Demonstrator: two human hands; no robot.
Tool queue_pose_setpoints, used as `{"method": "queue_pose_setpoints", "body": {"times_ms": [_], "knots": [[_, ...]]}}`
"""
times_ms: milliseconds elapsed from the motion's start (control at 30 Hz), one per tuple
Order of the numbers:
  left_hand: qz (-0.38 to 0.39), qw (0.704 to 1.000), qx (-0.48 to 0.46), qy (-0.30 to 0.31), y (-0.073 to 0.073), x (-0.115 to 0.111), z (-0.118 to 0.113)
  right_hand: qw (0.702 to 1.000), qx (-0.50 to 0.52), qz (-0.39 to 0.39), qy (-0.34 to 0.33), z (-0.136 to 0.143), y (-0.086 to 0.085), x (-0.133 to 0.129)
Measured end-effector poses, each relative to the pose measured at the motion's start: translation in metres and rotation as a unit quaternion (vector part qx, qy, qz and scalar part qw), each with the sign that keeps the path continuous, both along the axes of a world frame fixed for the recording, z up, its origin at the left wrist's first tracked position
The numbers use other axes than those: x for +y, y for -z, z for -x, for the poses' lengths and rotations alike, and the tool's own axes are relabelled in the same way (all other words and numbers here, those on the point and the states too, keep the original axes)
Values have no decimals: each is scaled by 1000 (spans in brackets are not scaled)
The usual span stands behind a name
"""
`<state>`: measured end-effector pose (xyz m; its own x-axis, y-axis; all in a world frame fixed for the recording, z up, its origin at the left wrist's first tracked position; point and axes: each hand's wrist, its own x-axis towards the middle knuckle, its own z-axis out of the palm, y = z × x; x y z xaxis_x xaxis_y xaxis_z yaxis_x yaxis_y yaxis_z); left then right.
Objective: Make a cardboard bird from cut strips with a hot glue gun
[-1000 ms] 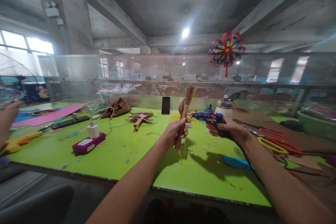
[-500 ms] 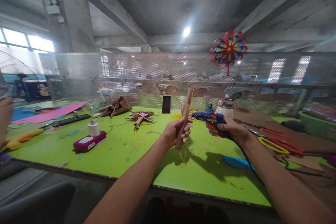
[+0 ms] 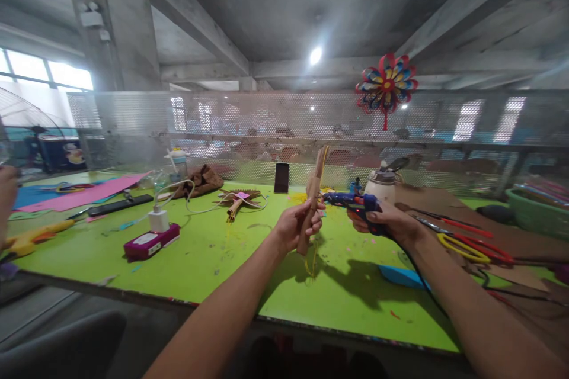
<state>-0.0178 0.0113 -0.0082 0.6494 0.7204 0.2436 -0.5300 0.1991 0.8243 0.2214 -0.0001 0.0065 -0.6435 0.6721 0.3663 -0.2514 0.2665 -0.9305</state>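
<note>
My left hand [image 3: 293, 225] is closed round a brown piece that looks like rolled cardboard [image 3: 315, 189], held nearly upright above the green table [image 3: 240, 260]. Yellow string [image 3: 310, 266] runs along its upper edge and dangles below it. In my right hand [image 3: 391, 219] is a blue glue gun [image 3: 355, 200], gripped by its handle, with a small red light glowing. Its nozzle points left, at or very close to the brown piece; I cannot tell whether they touch. A black cord trails from the glue gun under my right forearm.
A purple power strip [image 3: 151, 241] with a white plug stands left. Behind it lie a brown leaf-like piece [image 3: 242, 198] and an upright phone [image 3: 281, 177]. Scissors [image 3: 464, 247] rest on brown sheets at right. Another person's hand [image 3: 6, 189] shows at the left edge, near a yellow glue gun [image 3: 40, 235].
The blue glue gun has shifted slightly left, closer to the brown piece. My left hand stays almost still. The other person's hand at the left edge has moved a little.
</note>
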Motion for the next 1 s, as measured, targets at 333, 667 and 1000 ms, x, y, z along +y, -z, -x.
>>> {"method": "queue_pose_setpoints", "body": {"times_ms": [333,667,1000], "knots": [[-2,1000,-1,-16,-1,0,-1,1000,-20,-14,6,1,2,2],[-10,1000,2,-18,1,3,-2,999,-28,-17,12,1,2,3],[-14,1000,1,-19,-1,1,-2,999,-33,-15,13,0,4,5]]}}
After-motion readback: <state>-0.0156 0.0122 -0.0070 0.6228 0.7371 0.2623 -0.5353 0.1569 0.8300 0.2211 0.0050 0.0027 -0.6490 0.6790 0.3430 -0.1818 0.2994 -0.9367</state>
